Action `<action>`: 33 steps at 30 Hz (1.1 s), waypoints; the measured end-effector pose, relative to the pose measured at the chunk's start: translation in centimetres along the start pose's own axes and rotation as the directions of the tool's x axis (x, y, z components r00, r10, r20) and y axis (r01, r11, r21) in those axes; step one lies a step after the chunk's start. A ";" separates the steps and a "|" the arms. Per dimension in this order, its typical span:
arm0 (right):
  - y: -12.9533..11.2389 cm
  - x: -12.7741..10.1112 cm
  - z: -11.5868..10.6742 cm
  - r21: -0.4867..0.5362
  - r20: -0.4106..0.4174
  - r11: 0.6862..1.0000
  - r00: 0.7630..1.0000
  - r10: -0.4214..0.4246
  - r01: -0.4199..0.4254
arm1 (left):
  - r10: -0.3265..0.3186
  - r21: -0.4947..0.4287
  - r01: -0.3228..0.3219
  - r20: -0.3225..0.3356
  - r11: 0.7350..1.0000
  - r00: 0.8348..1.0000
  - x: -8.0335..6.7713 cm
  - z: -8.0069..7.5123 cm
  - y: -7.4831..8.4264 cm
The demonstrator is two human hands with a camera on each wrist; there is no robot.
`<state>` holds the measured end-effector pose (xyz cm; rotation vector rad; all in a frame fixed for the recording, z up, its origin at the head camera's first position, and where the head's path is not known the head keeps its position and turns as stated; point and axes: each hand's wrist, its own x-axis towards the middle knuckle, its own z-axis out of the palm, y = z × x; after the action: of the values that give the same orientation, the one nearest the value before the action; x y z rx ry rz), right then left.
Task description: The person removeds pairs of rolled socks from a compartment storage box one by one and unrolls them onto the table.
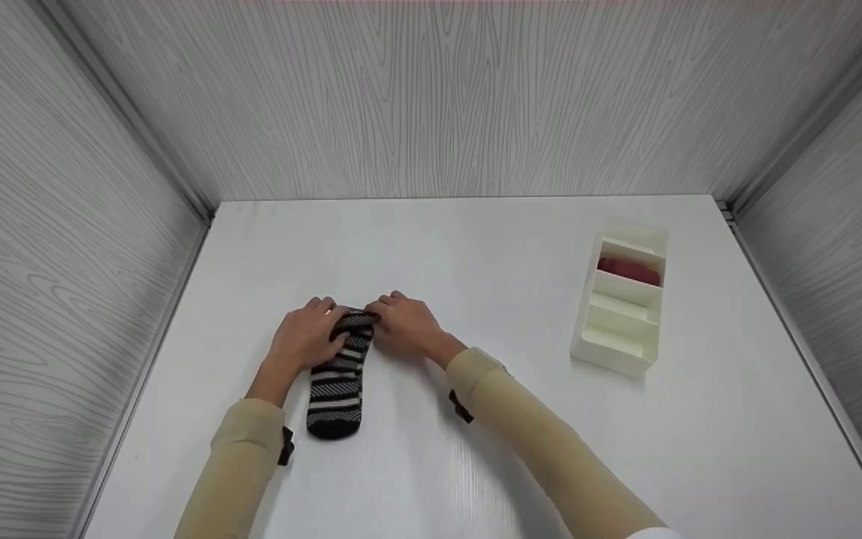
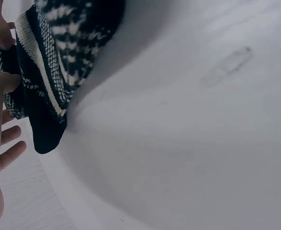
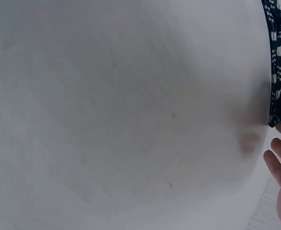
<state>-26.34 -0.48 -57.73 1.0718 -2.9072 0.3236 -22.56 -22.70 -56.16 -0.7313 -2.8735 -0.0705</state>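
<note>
A black sock with grey and white stripes [image 1: 335, 397] lies on the white table, its dark toe toward the person and its far end folded over. At that far end, the left hand [image 1: 307, 335] pinches the left side between thumb and fingers. Opposite it, the right hand [image 1: 405, 323] grips the right corner of the folded part. The left wrist view catches the striped knit [image 2: 37, 91] between thumb and fingers, with the other fingers spread below. In the right wrist view, the sock's edge [image 3: 274, 72] runs along the right border, and the right hand there is partly cut off.
To the right stands a white divided box [image 1: 614, 355] with several compartments. A dark red folded cloth item [image 1: 629, 271] sits in one toward its far end. Grey wood-grain panels [image 1: 431, 97] enclose the table [image 1: 476, 254] at the back and both sides.
</note>
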 end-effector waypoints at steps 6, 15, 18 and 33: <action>0.0 0.0 -0.1 0.116 0.014 0.990 0.997 0.079 -0.081 | 0.036 0.045 -0.031 -0.121 0.999 0.992 0.0 1.0 -0.3; 0.4 -0.5 0.1 -0.081 -0.172 0.997 0.985 -0.009 -0.005 | -0.001 0.026 0.004 -0.117 1.000 0.993 1.3 1.3 -0.2; 0.6 -0.5 0.3 -0.184 -0.218 0.982 0.972 -0.082 0.042 | -0.033 0.014 0.034 -0.062 0.999 0.998 1.8 1.2 0.0; 0.7 0.0 1.0 -0.133 -0.056 0.991 0.998 0.017 -0.024 | -0.092 -0.065 0.100 0.121 0.993 0.988 2.9 0.9 0.5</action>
<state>-26.72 -0.18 -58.80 0.9980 -2.8470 0.1534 -24.98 -20.86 -56.56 -0.6285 -3.0323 -0.1483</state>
